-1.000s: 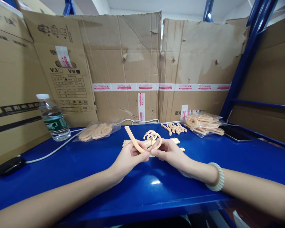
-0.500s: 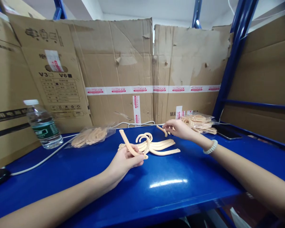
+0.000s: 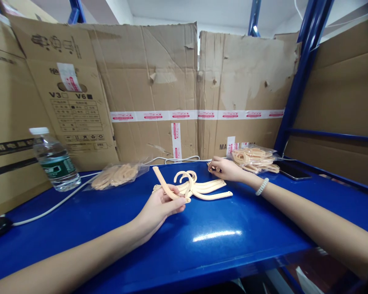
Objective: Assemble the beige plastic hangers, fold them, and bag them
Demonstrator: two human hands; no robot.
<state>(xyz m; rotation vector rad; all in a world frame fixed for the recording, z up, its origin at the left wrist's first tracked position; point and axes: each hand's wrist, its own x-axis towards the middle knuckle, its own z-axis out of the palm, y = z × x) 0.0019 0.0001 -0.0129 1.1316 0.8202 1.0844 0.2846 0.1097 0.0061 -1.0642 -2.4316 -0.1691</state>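
My left hand (image 3: 167, 204) is closed around a beige curved strip (image 3: 161, 179), holding it raised and tilted above the table. Behind it lies a loose pile of similar beige strips (image 3: 208, 187), some nearly straight and some hooked, with small holes at the ends. Farther back on the right, my right hand (image 3: 225, 168) rests low with fingers curled down over a few small beige pieces (image 3: 209, 164). Most of those pieces are hidden by the fingers, so what the fingertips grip cannot be made out.
Clear bags of beige strips lie left (image 3: 118, 175) and right (image 3: 254, 158) on the blue table (image 3: 221, 253). A water bottle (image 3: 57, 165) stands left, near a white cable (image 3: 49, 212). A phone (image 3: 294, 170) lies right. Cardboard (image 3: 150, 90) walls the back.
My right hand has shifted slightly left and down, its fingers curling over the small pieces and covering the short strip seen before. My left hand still holds its strip, almost unmoved.
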